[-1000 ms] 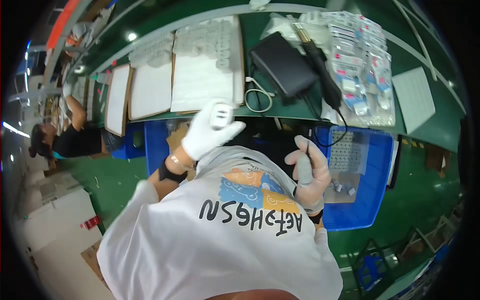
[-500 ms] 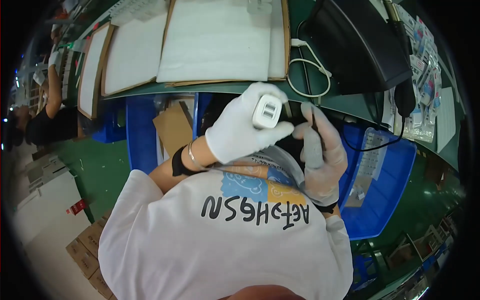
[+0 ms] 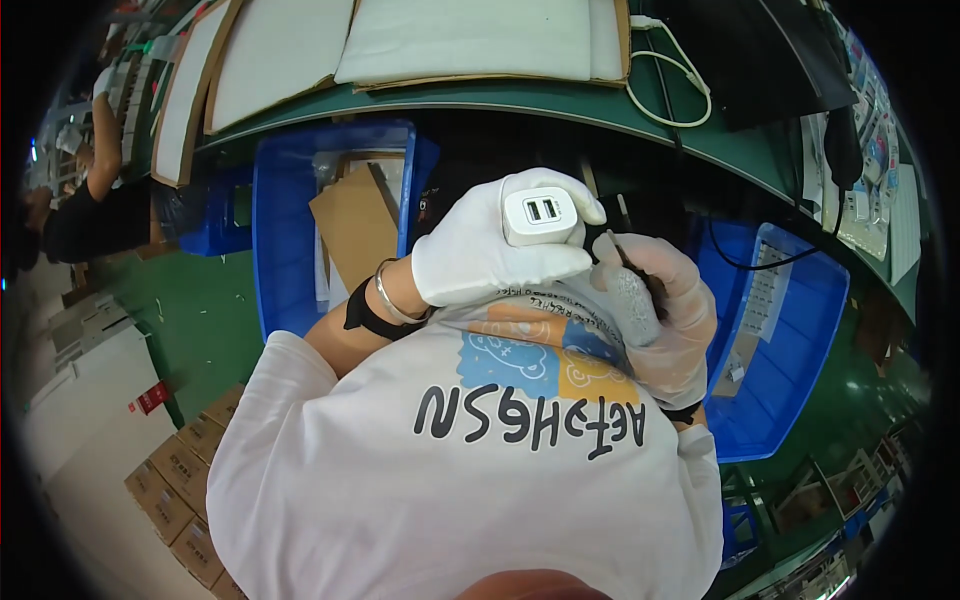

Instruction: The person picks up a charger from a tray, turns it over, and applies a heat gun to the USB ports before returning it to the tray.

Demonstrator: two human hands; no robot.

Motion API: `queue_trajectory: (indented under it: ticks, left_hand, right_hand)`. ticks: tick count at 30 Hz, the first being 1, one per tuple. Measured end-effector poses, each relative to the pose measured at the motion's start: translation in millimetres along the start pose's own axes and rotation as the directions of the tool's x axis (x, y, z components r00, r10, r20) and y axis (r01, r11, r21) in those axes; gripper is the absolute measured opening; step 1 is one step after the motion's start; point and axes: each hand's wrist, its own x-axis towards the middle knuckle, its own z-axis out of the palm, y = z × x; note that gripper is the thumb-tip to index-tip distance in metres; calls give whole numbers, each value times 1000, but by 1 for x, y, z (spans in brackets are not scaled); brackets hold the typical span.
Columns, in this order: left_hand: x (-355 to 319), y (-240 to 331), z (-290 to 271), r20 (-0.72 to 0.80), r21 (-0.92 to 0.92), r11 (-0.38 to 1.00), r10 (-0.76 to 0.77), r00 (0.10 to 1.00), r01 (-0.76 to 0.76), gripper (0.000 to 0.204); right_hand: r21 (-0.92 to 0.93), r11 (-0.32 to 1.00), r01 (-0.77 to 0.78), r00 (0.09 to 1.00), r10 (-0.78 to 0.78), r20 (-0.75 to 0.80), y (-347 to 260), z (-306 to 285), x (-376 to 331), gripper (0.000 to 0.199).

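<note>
Here, left hand point(image 3: 492, 250) grips one white adapter point(image 3: 540, 226) (two slots point(image 3: 534, 210)); right hand point(image 3: 675, 312) holds one slim dark tool point(image 3: 616, 245).

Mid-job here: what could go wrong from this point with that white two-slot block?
1. The white block is in the gloved left hand, clear of the green table; if the grip loosens, it might drop.
2. The right hand pinches a thin dark tool close by; a slip could scratch the block.
3. A black cable loops over the right blue bin; the right arm might snag it.
</note>
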Motion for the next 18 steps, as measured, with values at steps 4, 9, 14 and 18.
queue_trajectory:
  ticks: [4, 9, 14, 18]
  left_hand:
    - [7, 1, -6, 54, -57, 993, -101, 993, 104, 38]
    - [17, -6, -17, 91, -23, 997, -71, 993, 74, 40]
    - [24, -13, -25, 108, -39, 999, -18, 994, 22, 38]
    - [27, -16, -29, 116, 13, 1000, 1, 993, -2, 40]
  right_hand:
    - [-34, 999, 13, 999, -11, 51, -3, -2, 9, 37]
    - [-181, 983, 31, 987, -2, 159, -9, -5, 27, 34]
    - [-274, 958, 79, 972, -13, 234, -3, -6, 35, 36]
    - [-308, 948, 82, 968, -2, 250, -2, -5, 37, 40]
